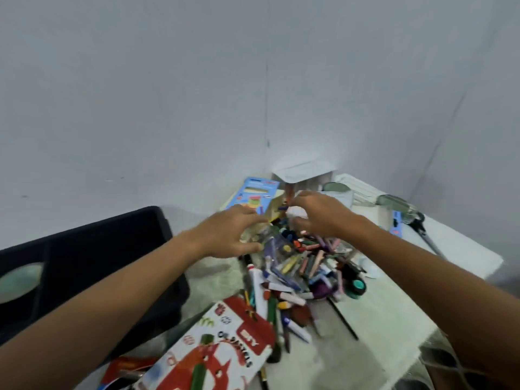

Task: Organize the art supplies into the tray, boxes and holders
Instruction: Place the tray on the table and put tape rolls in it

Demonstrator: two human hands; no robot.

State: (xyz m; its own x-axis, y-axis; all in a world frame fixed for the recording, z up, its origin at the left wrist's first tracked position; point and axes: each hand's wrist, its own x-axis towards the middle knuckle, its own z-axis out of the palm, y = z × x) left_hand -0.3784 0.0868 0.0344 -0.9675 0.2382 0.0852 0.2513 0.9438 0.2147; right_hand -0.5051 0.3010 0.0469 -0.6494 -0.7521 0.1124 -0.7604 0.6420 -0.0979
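Both arms reach out to the middle of the frame, over a big messy pile of crayons and pens (304, 266) on a white table (394, 319).

The left hand (233, 235) sits at the far left edge of the pile. Its fingers are curled down over something clear and crinkly, maybe a small plastic bag (277, 249). The picture is blurry there, so I cannot tell if the fingers really hold it or just touch it.

The right hand (318, 212) is a bit higher in the frame. Its fingertips are close together and seem to pinch a small dark stick, maybe a crayon (284, 208), right by an open yellow box (274, 206) at the back of the pile. A blue box (257, 195) leans just behind it.

I think the step in hand is sorting: picking one crayon and putting it into the box. Most of the job is not done, because the pile is still big.

A red and white oil pastels box (225, 347) lies at the bottom middle of the frame. A black tray (84, 263) sits at the left.

The next move needs a gentle slide of the stick into the box opening. The other hand should hold the box or bag steady so nothing tips.
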